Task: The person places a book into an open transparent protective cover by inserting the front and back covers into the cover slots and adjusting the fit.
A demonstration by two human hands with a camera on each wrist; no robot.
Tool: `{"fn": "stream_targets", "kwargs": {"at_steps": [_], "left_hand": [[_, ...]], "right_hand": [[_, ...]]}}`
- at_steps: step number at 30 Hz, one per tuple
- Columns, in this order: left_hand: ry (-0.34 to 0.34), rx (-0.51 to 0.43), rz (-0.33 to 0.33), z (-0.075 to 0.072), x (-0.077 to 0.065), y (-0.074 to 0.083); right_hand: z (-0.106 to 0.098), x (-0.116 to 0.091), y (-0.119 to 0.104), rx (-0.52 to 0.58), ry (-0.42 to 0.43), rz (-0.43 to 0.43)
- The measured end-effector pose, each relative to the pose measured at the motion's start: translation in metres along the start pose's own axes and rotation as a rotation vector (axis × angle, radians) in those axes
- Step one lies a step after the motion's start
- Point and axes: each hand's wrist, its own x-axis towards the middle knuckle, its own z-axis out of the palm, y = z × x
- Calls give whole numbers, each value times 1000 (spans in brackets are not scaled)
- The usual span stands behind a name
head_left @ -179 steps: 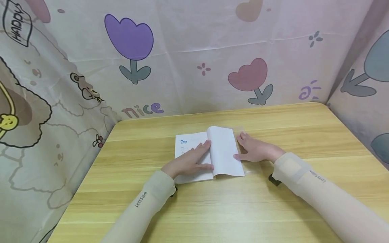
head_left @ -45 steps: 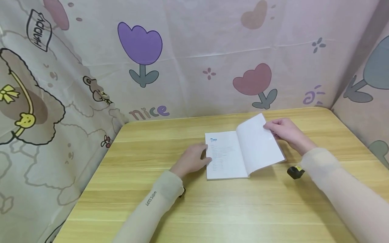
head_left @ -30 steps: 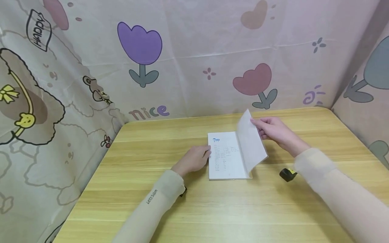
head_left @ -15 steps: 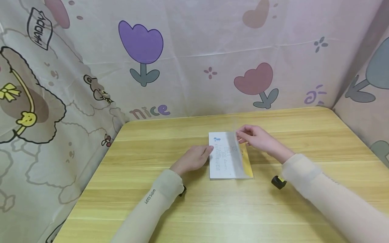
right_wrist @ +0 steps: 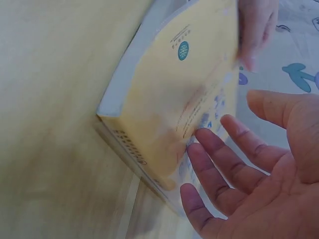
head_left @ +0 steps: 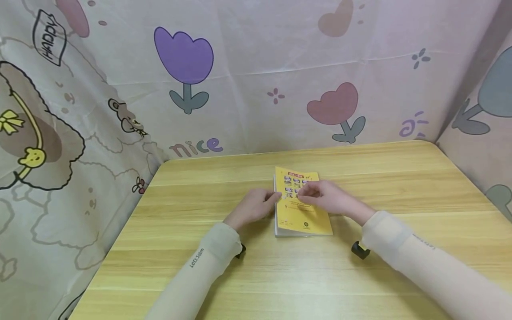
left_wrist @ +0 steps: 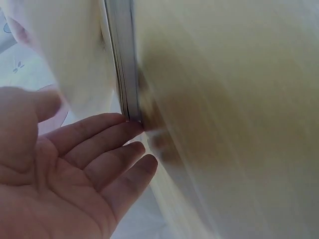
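A book [head_left: 300, 218] with a yellow printed cover lies on the table, its cover turned over the white pages and slightly lifted along the left edge. My left hand [head_left: 253, 206] is at the book's left side; in the left wrist view, the fingertips of this hand [left_wrist: 75, 164] touch the edge of the page block [left_wrist: 122, 59]. Over the cover's right half is my right hand [head_left: 334, 198]. From the right wrist view, its loosely bent fingers are spread against or just off the yellow cover [right_wrist: 164, 94], gripping nothing; exact contact is unclear.
The book lies on a wooden table [head_left: 208, 178]. Behind and beside it hang printed cloths [head_left: 248, 111] with tulips and cartoon figures. A black wrist-camera piece [head_left: 360, 250] shows under the right sleeve.
The right hand has moved left, turning the cover from the right over the printed page and letting it go. Since six seconds ago, the book sits farther right. The left hand has stayed beside it lately.
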Motion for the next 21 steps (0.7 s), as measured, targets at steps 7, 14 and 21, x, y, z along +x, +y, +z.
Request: {"fn": "stream_targets", "kwargs": {"at_steps": [7,14,21], "left_hand": [[23,64,-24,3,1,0],[75,215,-72,5,2,3],[-27,350,37,3,0,9]], "right_hand": [[6,-8,-4,-102,-30,-35],[12,-19,-9,-247,-63,-37],[15,-24,-8,-364,-86,-56]]}}
